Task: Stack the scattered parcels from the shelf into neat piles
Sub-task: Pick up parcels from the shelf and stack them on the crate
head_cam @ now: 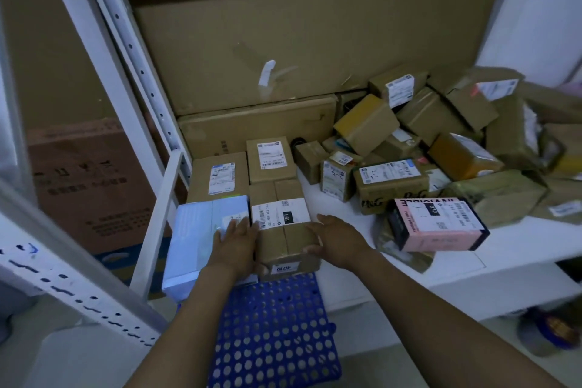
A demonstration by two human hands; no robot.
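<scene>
A brown cardboard parcel (283, 230) with a white label lies at the front left of the white shelf (519, 242). My left hand (234, 239) presses flat against its left side, and my right hand (337, 238) holds its right side, thumb on the front corner. A pale blue box (198, 239) lies just left of it, under my left fingers. Two labelled brown boxes (220, 176) (271, 159) sit behind. A jumble of brown parcels (441, 135) fills the shelf's right half.
A pink and black box (437, 224) overhangs the shelf edge on the right. Large flat cartons (299, 50) stand against the back. A white upright post (132, 50) rises on the left. A blue perforated crate (274, 334) stands below my arms.
</scene>
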